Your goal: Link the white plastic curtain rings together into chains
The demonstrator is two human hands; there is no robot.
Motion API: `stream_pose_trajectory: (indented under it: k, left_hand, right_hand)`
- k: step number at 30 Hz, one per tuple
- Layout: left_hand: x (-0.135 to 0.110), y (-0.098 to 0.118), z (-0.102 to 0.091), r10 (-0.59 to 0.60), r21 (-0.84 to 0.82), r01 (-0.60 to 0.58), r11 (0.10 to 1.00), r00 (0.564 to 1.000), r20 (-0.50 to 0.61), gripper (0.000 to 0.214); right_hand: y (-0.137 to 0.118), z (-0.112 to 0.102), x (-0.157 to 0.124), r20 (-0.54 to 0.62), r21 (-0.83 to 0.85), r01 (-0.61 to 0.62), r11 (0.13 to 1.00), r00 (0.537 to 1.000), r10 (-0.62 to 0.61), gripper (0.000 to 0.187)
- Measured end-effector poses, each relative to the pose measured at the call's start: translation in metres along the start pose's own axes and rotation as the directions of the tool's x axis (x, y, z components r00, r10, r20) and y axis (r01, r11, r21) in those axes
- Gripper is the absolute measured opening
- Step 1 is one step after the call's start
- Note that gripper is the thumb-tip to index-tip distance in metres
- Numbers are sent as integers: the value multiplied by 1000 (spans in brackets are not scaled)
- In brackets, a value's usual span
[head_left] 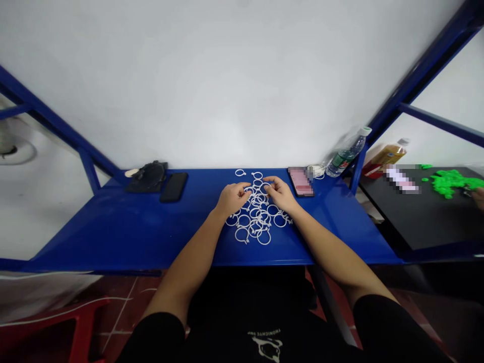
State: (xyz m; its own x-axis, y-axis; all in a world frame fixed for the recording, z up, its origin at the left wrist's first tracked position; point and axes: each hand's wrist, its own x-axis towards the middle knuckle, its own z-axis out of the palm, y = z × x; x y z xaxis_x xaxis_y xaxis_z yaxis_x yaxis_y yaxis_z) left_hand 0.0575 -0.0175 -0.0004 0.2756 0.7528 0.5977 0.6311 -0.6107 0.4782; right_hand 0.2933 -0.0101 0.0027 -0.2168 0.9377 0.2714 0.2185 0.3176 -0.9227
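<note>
A loose pile of thin white plastic rings [244, 221], each with a small tab, lies on the blue table [124, 227] in front of me. At the pile's upper left, my left hand [232, 198] has its fingers curled, with thumb and forefinger around the edge of a white ring. Across from it, my right hand [280, 195] bends in from the right, its thumb on another white ring [264, 188] and its forefinger reaching over. Both hands partly cover the rings under them. One single ring [240, 173] lies apart near the wall.
A black phone [174, 187] and a dark object [151, 176] lie at the left. To the right are a lit phone [301, 181], a white cable [316, 171] and a water bottle [348, 154]. Blue frame bars flank the table. Green pieces [448, 182] lie on the neighbouring table beside another person's hand [478, 196].
</note>
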Motion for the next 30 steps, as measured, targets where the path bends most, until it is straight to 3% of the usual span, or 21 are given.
stream_pose_trajectory:
  k: [4, 8, 18, 22, 25, 30]
  left_hand:
    - [-1, 8, 0, 118, -52, -115, 992, 991, 60, 39]
    - [0, 17, 3, 214, -55, -210, 976, 973, 90, 21]
    - [3, 21, -9, 181, -84, -203, 976, 959, -216, 15]
    - [2, 20, -9, 90, -139, -124, 983, 969, -229, 17]
    - [0, 18, -6, -17, -113, -7, 994, 978, -210, 18]
    - [-3, 14, 0, -64, -87, 46, 995, 973, -220, 18]
  right_hand:
    - [-3, 7, -4, 57, 44, -33, 998, 998, 30, 39]
    - [-1, 9, -5, 88, 90, -46, 995, 995, 38, 40]
    - [-2, -1, -3, 61, 54, -55, 997, 997, 52, 52]
    - [6, -11, 8, 27, -133, 39, 990, 999, -36, 44]
    - [13, -14, 19, 129, -354, 159, 921, 984, -121, 37]
    - [15, -9, 28, 317, -565, 201, 800, 948, -14, 44]
